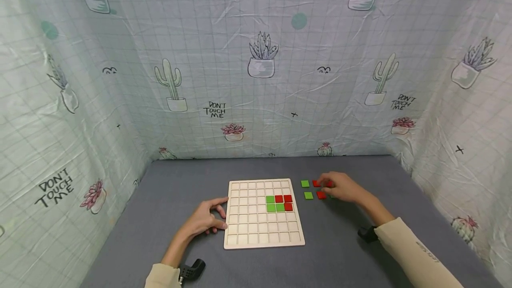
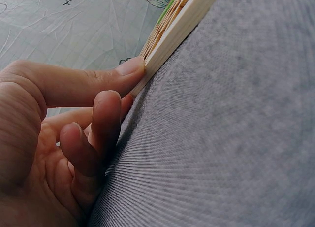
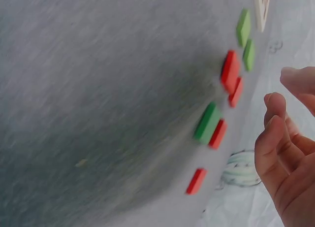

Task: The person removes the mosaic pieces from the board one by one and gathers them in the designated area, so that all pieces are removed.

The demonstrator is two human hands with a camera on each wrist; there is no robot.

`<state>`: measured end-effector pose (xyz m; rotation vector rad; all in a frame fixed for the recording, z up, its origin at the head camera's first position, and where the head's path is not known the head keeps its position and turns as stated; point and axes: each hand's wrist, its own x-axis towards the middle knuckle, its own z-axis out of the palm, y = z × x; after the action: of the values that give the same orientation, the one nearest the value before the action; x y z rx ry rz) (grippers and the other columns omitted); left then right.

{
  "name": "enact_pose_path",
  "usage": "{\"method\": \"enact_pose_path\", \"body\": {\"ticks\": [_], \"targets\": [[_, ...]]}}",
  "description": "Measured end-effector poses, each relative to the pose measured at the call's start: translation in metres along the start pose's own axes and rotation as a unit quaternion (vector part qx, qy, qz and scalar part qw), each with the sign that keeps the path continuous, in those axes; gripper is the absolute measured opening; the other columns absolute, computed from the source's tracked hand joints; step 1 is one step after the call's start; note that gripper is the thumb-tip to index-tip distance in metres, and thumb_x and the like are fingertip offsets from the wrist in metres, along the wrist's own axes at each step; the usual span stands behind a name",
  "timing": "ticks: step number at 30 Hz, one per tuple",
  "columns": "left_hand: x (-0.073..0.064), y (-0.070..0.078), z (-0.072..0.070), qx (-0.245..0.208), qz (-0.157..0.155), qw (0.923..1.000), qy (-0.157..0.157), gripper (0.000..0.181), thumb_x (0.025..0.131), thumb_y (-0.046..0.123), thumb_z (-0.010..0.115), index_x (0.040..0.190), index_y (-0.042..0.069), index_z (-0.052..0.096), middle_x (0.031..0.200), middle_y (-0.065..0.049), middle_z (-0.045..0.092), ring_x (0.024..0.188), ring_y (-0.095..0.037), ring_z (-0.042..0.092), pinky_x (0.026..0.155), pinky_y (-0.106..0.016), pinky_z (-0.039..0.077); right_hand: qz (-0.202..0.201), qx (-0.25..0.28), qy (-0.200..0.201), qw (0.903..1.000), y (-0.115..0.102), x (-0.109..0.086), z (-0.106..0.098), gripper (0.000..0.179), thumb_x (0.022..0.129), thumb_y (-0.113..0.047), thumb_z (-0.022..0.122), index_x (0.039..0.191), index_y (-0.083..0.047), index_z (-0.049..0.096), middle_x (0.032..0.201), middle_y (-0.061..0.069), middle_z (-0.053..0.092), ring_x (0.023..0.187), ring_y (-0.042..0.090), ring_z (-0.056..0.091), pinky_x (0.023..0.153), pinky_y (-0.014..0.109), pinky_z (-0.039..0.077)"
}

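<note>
Either side of board — hands apart

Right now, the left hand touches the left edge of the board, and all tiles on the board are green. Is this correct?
Not all are green: the head view shows three green tiles and three red tiles on the board. The left hand does touch the board's left edge.

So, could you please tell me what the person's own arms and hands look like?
The left sleeve and right sleeve are beige; the right one carries dark lettering, too small to read surely. A black wrist device shows by the left cuff, and a second black device by the right. The left hand and right hand wear no gloves.
</note>
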<state>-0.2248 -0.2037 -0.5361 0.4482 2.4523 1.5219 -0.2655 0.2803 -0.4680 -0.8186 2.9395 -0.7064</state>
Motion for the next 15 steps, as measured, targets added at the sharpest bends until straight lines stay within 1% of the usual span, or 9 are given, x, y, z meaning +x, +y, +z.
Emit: {"method": "enact_pose_path", "body": {"ticks": [2, 5, 7, 10, 13, 15], "targets": [[0.001, -0.001, 0.0, 0.0, 0.0, 1.0, 0.0, 0.088, 0.073, 0.009, 0.089, 0.153, 0.007, 0.05, 0.095, -0.009, 0.065, 0.051, -0.018, 0.06, 0.04, -0.031, 0.042, -0.007, 0.001, 0.0, 1.0, -0.006, 0.003, 0.0, 0.021, 0.096, -0.009, 0.07, 0.117, -0.006, 0.073, 0.108, 0.011, 0.073, 0.087, 0.013, 0.064, 0.075, 0.035, 0.052], [0.001, -0.001, 0.0, -0.002, 0.001, 1.0, -0.001, 0.089, 0.073, 0.009, 0.089, 0.153, 0.008, 0.05, 0.095, -0.009, 0.065, 0.051, -0.018, 0.059, 0.04, -0.031, 0.042, -0.021, 0.002, 0.003, 0.9998, -0.015, 0.008, 0.001, 0.021, 0.095, -0.007, 0.07, 0.116, -0.006, 0.073, 0.105, 0.01, 0.071, 0.078, 0.009, 0.06, 0.071, 0.031, 0.05], [0.001, -0.001, 0.001, -0.003, 0.002, 1.0, -0.002, 0.089, 0.073, 0.009, 0.089, 0.153, 0.008, 0.05, 0.095, -0.01, 0.065, 0.051, -0.018, 0.059, 0.04, -0.031, 0.043, -0.032, 0.004, 0.005, 0.9995, -0.022, 0.011, 0.001, 0.02, 0.095, -0.007, 0.071, 0.115, -0.005, 0.073, 0.103, 0.01, 0.071, 0.074, 0.007, 0.058, 0.069, 0.03, 0.05], [0.001, 0.0, 0.001, -0.003, 0.001, 1.0, -0.003, 0.089, 0.073, 0.009, 0.089, 0.153, 0.007, 0.05, 0.095, -0.01, 0.065, 0.051, -0.018, 0.059, 0.04, -0.031, 0.043, -0.043, 0.004, 0.005, 0.999, -0.031, 0.017, 0.002, 0.02, 0.094, -0.008, 0.072, 0.114, -0.005, 0.073, 0.102, 0.01, 0.07, 0.078, 0.01, 0.061, 0.071, 0.031, 0.051], [0.0, -0.001, 0.0, -0.001, 0.0, 1.0, -0.003, 0.088, 0.074, 0.009, 0.089, 0.153, 0.007, 0.05, 0.095, -0.01, 0.065, 0.052, -0.018, 0.059, 0.04, -0.032, 0.043, -0.042, 0.006, 0.0, 0.9991, -0.039, 0.024, 0.005, 0.019, 0.095, -0.009, 0.072, 0.114, -0.01, 0.073, 0.106, 0.012, 0.071, 0.085, 0.014, 0.066, 0.075, 0.033, 0.054], [0.0, -0.001, 0.001, 0.0, -0.001, 1.0, -0.002, 0.088, 0.074, 0.009, 0.089, 0.153, 0.008, 0.05, 0.095, -0.01, 0.065, 0.051, -0.018, 0.06, 0.041, -0.032, 0.043, -0.04, 0.008, -0.005, 0.9991, -0.043, 0.028, 0.006, 0.02, 0.096, -0.01, 0.072, 0.115, -0.012, 0.072, 0.108, 0.012, 0.07, 0.084, 0.015, 0.067, 0.075, 0.034, 0.055]]}}
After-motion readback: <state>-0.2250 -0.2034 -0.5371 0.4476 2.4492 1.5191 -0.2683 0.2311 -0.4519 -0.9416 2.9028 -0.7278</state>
